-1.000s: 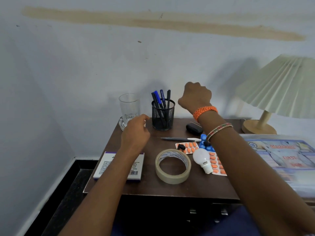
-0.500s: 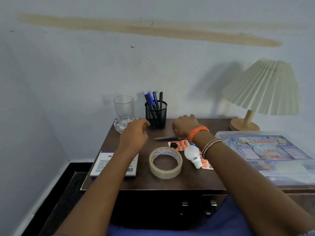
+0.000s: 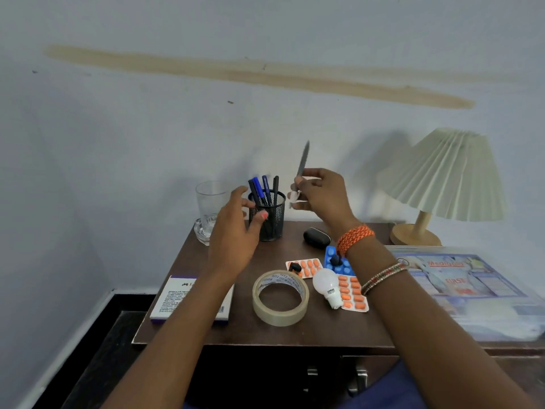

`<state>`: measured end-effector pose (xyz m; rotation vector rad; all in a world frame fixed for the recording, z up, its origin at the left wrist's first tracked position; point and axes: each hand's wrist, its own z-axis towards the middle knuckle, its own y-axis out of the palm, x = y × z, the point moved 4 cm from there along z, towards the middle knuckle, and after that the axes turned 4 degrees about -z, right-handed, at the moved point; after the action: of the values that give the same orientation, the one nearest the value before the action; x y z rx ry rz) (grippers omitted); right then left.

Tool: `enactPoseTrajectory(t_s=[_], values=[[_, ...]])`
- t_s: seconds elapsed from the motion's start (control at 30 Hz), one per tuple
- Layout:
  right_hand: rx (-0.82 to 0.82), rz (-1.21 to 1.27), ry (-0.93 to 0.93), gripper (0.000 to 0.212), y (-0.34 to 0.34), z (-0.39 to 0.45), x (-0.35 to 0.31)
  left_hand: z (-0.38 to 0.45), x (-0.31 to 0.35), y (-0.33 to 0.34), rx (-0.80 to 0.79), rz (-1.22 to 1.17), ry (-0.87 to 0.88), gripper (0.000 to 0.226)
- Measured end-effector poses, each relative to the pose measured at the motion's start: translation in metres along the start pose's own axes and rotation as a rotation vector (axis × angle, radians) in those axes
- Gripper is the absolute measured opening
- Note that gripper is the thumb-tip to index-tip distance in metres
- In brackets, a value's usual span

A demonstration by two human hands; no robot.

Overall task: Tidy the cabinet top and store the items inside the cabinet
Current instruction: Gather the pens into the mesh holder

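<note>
The right hand [image 3: 320,196] is raised above the back of the desk [image 3: 295,332], its fingers [image 3: 309,174] curled round the lower end of a pen [image 3: 303,159], which stands nearly upright, tip leaning a little to the right (its outline is blurred). The right forearm slants up from the lower right, with an orange thread band and beaded bangles at the wrist. The left hand [image 3: 233,234] hovers just in front of the mesh pen holder [image 3: 267,218], fingers [image 3: 240,191] loosely spread and holding nothing; whether it touches the holder I cannot tell.

The pen holder stands at the back of the desk and holds several dark and blue pens. To its left is a clear glass [image 3: 211,202] on a glass dish; no contents show in it. A black case [image 3: 317,236] lies right of the holder. Nearer the front lie a roll of tape [image 3: 280,298], a white bulb [image 3: 327,286] resting on orange pill strips [image 3: 352,295], a blue pill strip [image 3: 333,262] and a white box [image 3: 177,299] partly under the left forearm. At the right sit a lamp [image 3: 442,178] and a clear first-aid box [image 3: 472,287].
</note>
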<state>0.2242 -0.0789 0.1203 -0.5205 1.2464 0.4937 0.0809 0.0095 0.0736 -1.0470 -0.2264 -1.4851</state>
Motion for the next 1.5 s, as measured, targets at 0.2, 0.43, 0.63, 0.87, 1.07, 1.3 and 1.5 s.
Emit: enactPoseTrajectory(t_s=[0.2, 0.43, 0.63, 0.87, 1.07, 1.3, 1.5], values=[[-0.099, 0.209, 0.204, 0.029, 0.004, -0.013, 0.009, -0.002, 0.005, 0.008, -0.145, 0.069, 0.112, 0.045], [-0.143, 0.199, 0.202, 0.032, 0.005, -0.017, 0.010, -0.004, 0.011, 0.008, -0.146, -0.005, 0.132, 0.034], [-0.157, 0.180, 0.197, 0.031, 0.006, -0.018, 0.009, -0.005, 0.013, 0.006, -0.101, 0.030, 0.132, 0.028], [-0.167, 0.122, 0.228, 0.028, 0.008, -0.019, 0.009, -0.016, 0.017, 0.003, 0.045, 0.148, 0.126, 0.022], [-0.149, 0.080, 0.224, 0.027, 0.009, -0.020, 0.016, -0.019, 0.014, 0.012, 0.050, 0.170, 0.077, 0.022], [0.022, -0.090, 0.119, 0.018, -0.002, -0.009, 0.024, -0.014, 0.005, 0.022, -0.077, 0.191, 0.058, 0.019], [0.045, -0.120, 0.040, 0.020, -0.001, -0.010, 0.026, -0.015, 0.000, 0.022, -0.140, 0.087, 0.014, 0.017]])
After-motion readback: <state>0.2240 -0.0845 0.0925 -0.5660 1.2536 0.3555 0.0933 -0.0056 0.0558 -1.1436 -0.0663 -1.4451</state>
